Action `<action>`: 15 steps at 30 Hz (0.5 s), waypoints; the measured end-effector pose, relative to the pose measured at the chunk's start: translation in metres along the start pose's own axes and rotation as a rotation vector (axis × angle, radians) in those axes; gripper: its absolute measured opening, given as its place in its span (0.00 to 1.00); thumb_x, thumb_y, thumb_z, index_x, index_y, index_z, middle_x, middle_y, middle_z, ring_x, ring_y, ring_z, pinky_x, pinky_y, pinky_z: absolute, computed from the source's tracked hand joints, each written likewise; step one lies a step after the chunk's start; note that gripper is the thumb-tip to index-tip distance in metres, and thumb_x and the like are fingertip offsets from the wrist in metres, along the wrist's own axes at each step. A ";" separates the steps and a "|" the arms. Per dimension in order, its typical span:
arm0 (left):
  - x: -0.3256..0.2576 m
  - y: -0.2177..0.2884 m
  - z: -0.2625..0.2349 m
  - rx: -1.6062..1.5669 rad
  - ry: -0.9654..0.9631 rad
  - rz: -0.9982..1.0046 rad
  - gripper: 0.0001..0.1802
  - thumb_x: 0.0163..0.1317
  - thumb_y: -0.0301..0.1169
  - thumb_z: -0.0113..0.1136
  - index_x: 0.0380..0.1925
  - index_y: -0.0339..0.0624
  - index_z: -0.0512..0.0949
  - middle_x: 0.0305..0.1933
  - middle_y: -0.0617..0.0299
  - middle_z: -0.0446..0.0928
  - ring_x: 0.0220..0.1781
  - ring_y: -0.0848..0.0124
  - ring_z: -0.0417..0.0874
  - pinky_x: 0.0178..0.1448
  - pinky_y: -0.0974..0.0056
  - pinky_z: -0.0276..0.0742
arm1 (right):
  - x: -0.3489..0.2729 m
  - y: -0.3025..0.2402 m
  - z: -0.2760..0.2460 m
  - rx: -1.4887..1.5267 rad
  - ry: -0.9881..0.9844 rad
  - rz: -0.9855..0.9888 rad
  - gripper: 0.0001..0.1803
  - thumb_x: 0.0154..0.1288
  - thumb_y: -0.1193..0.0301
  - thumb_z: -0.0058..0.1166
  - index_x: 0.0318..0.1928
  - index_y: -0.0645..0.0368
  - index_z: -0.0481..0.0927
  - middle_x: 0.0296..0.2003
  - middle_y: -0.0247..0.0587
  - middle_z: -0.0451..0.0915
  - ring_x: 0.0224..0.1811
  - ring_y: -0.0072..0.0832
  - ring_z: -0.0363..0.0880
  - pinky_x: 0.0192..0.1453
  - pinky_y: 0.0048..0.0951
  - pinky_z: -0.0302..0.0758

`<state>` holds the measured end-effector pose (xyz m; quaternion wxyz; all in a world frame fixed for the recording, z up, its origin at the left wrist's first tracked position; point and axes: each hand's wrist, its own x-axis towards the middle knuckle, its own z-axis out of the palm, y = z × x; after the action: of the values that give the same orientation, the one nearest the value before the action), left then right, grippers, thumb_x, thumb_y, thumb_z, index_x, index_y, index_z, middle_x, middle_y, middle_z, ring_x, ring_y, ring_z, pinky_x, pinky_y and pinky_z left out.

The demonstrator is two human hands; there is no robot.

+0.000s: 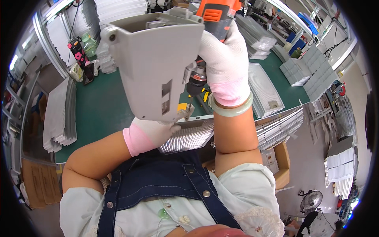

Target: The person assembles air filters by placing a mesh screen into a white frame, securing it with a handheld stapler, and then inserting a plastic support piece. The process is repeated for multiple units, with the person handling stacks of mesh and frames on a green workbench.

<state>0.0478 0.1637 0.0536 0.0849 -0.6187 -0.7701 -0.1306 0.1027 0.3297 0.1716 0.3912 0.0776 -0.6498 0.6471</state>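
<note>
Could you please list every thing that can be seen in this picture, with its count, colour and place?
Plastic housing: one, grey, held up at the centre above the table.
Power screwdriver: one, orange and black, top centre, its tip at the right edge of the housing.
Table: one, green top, across the middle.
Ribbed metal panel: one, silver, at the near table edge under the housing.
Mesh panel stacks: several, silver-grey, left, top and right of the table.
Grey trays: several, upper right of the table.
Floor fan: one, dark, lower right.
Bangle: one, pale green, on the right wrist.
Left hand: white glove, supports the housing from below.
Right hand: white glove, its grip around the screwdriver.
</note>
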 end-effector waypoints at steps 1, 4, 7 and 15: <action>-0.001 -0.002 0.002 -0.012 0.044 0.026 0.27 0.64 0.42 0.60 0.64 0.56 0.73 0.32 0.55 0.80 0.34 0.60 0.84 0.40 0.58 0.79 | 0.000 0.001 0.001 0.022 0.008 -0.017 0.17 0.54 0.71 0.66 0.42 0.61 0.74 0.25 0.30 0.77 0.24 0.15 0.75 0.28 0.20 0.74; -0.009 -0.005 0.004 -0.045 0.119 0.059 0.28 0.63 0.40 0.61 0.65 0.57 0.73 0.33 0.55 0.80 0.36 0.59 0.84 0.41 0.57 0.79 | -0.002 0.014 0.005 0.085 0.005 -0.111 0.14 0.55 0.73 0.65 0.40 0.60 0.75 0.28 0.32 0.79 0.24 0.15 0.75 0.28 0.20 0.74; -0.008 -0.005 0.007 -0.072 0.132 0.067 0.25 0.61 0.38 0.62 0.60 0.56 0.75 0.46 0.55 0.80 0.45 0.57 0.83 0.48 0.55 0.81 | 0.000 0.026 -0.009 0.088 0.075 -0.061 0.12 0.64 0.76 0.57 0.48 0.59 0.77 0.33 0.30 0.83 0.28 0.15 0.79 0.33 0.20 0.75; -0.017 -0.004 -0.009 -0.113 -0.124 -0.107 0.18 0.64 0.40 0.59 0.52 0.49 0.77 0.35 0.53 0.82 0.38 0.54 0.85 0.40 0.53 0.82 | -0.011 0.003 0.016 0.059 -0.100 -0.207 0.14 0.67 0.71 0.56 0.50 0.61 0.78 0.38 0.33 0.82 0.37 0.20 0.79 0.44 0.23 0.75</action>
<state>0.0475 0.1440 0.0565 -0.0048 -0.5874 -0.7972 -0.1396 0.1022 0.3107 0.1651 0.4206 0.1881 -0.6377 0.6173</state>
